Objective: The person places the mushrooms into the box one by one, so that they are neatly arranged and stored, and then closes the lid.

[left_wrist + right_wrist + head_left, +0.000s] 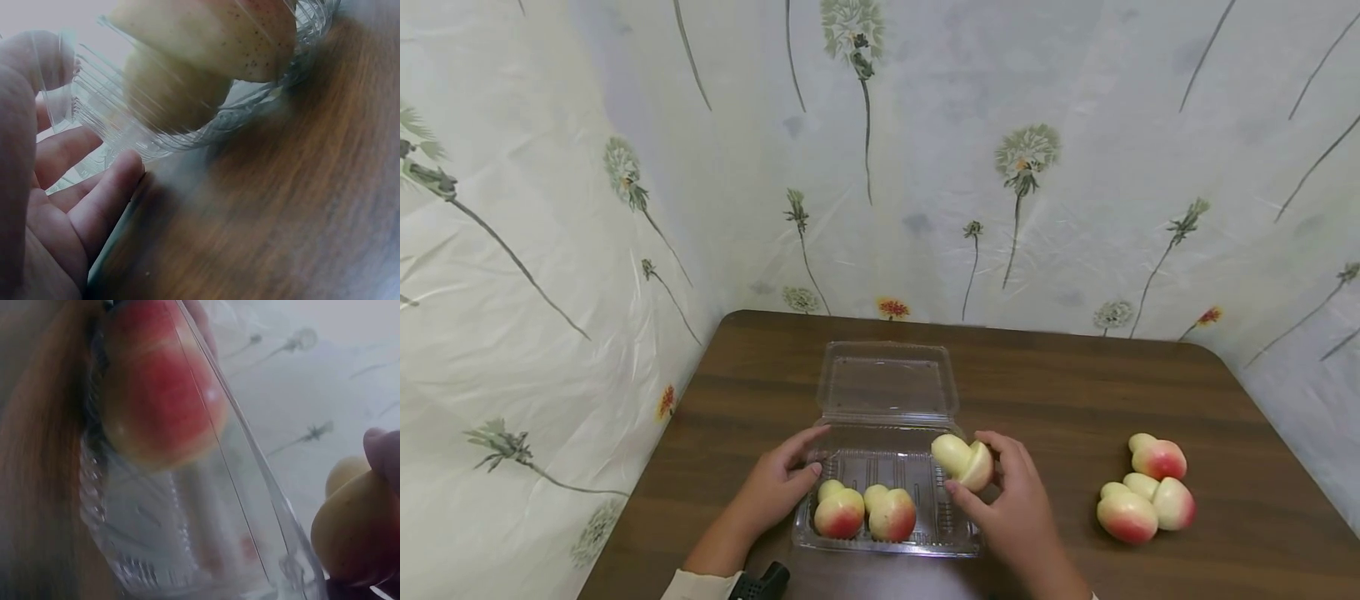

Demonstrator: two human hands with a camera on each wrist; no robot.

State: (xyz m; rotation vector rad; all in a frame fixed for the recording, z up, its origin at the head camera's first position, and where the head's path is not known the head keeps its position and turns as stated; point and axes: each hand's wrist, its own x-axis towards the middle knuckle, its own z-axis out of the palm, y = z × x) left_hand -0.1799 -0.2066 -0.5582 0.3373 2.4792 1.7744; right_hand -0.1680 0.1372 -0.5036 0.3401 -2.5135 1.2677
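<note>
My right hand (1018, 500) pinches a mushroom-shaped piece (964, 463); my left hand (775, 483) grips the clear box (921, 477) at left, presumably steadying it.

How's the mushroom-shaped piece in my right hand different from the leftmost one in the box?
The held piece is pinched in the right hand; the boxed piece sits in the clear box. In the head view, the held piece shows its pale underside; the boxed piece, its red-blushed top. Both have pale stems.
</note>
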